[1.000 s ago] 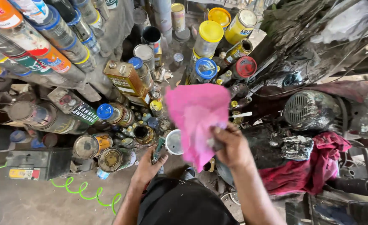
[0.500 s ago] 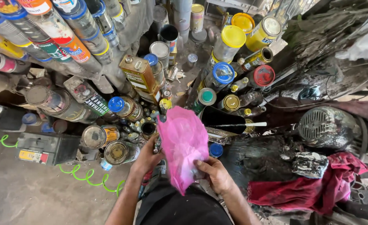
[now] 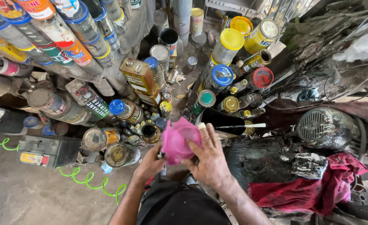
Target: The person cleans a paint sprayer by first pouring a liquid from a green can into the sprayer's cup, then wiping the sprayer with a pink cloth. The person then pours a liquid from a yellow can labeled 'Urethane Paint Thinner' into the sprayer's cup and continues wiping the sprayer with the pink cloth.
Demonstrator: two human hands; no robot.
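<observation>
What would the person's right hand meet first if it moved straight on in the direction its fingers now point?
The right hand points up and slightly left, its fingers on the pink cloth. Past the cloth, the first thing would probably be the green-capped can, though depth is unclear from this overhead view.

Paint workshop: stained cans (image 3: 121,154), greasy motor (image 3: 325,127).

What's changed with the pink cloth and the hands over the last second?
The pink cloth hung open from the right hand a second ago; now it is gathered into a wad, pressed over something small between both hands. The left hand has closed in on it. The cans around stayed put.
</observation>
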